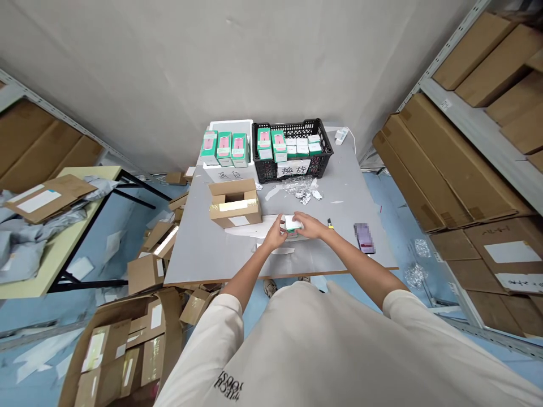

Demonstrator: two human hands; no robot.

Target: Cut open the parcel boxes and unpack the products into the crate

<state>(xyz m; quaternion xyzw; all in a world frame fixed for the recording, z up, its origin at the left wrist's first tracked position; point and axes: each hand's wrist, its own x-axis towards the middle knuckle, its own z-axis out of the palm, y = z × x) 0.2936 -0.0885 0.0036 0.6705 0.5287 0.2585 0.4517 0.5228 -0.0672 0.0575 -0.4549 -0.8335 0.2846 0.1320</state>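
A small white and green box (pixel 292 222) stands between my two hands near the middle of the grey table (pixel 203 249). My left hand (pixel 276 233) grips its left side, fingers against the carton. On the other side, my right hand (pixel 309 225) holds the top and right edge. White paper (pixel 250 228) lies beneath and to the left. An opened brown cardboard box (pixel 236 210) sits left of my hands, its flaps up. Just right of my right wrist is a box cutter (pixel 330 223) with a yellow part.
A white bin (pixel 231 174) and a black crate (pixel 267 168) hold green and white boxes at the back. Crumpled plastic wrap (pixel 297 185) lies before the crate. A phone (pixel 364 238) rests at right. Cartons (pixel 146 274) crowd the floor at left; shelves (pixel 462 110) stand right.
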